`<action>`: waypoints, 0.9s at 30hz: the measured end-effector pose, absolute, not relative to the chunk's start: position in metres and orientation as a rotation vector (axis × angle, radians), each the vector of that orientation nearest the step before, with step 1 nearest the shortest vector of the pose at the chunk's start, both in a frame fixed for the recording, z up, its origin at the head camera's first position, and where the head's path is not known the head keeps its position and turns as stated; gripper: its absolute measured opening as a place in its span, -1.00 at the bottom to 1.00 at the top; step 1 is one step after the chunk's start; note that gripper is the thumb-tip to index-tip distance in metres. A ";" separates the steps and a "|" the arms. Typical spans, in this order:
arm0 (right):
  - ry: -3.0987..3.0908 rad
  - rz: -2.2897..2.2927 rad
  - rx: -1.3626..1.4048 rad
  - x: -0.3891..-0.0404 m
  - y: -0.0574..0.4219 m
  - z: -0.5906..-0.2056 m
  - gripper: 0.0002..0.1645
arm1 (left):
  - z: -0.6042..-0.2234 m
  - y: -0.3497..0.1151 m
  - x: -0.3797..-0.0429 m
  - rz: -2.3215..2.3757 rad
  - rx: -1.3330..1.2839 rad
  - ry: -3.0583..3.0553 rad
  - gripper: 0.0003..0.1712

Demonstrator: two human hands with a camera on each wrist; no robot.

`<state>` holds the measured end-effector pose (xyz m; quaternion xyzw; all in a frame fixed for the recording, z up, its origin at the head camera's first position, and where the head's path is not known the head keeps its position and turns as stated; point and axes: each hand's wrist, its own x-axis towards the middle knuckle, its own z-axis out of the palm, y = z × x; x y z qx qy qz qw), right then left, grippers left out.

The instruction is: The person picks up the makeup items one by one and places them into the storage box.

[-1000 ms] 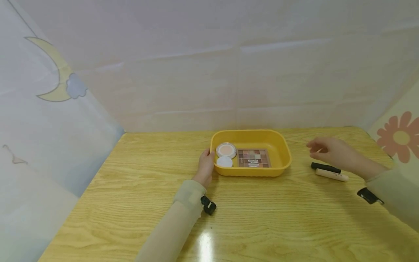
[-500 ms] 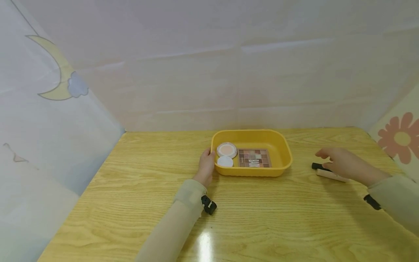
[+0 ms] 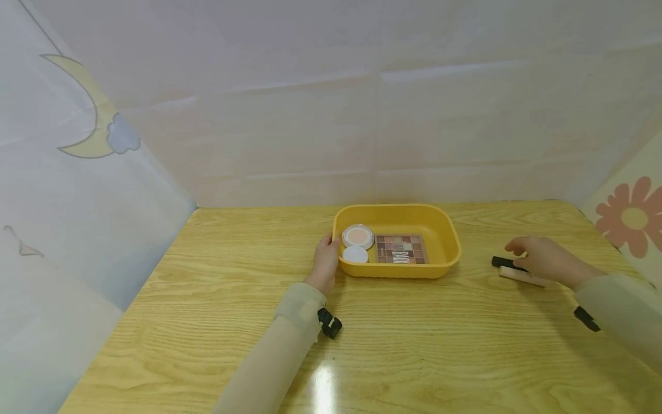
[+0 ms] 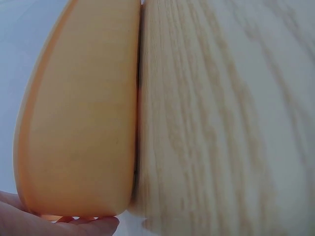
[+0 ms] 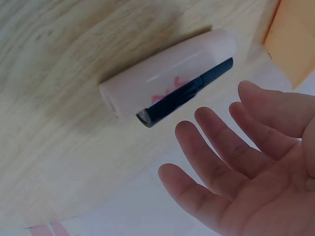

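Note:
My left hand (image 3: 325,264) grips the left end of a yellow plastic basket (image 3: 399,271), thumb at the rim and fingers along the outer wall. In the basket lie a round compact (image 3: 358,236), a white round lid or jar (image 3: 355,255) and an eyeshadow palette (image 3: 400,249). Over two tubes on the table hovers my right hand (image 3: 548,259), fingers spread and loosely bent, holding nothing. A slim black tube (image 5: 179,96) and a thicker pale pink tube (image 5: 147,78) with red lettering lie side by side, just off the fingertips in the right wrist view.
The wood-grain table (image 3: 414,345) runs back to a pale cloth wall (image 3: 284,115). Cloth with a moon print (image 3: 88,115) hangs at the left, and one with a flower print (image 3: 633,218) at the right.
My right hand has moved slightly right and down, from beside the black tube to over the tubes, covering part of them. The left hand and the basket have stayed in place.

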<state>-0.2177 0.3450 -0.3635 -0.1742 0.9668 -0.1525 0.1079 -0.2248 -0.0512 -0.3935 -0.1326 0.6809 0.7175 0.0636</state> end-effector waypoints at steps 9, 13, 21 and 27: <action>2.835 -0.475 -0.501 -0.223 0.348 -0.371 -0.69 | -0.393 -0.051 -0.225 2.170 -0.398 2.050 -0.44; 2.819 -0.476 -0.494 -0.225 0.351 -0.371 -0.66 | -0.394 -0.052 -0.226 2.168 -0.397 2.055 -0.44; 2.775 -0.493 -0.460 -0.234 0.353 -0.377 -0.62 | -0.395 -0.051 -0.224 2.187 -0.371 2.064 -0.46; 2.747 -0.519 -0.442 -0.241 0.356 -0.381 -0.61 | -0.395 -0.052 -0.224 2.182 -0.372 2.059 -0.47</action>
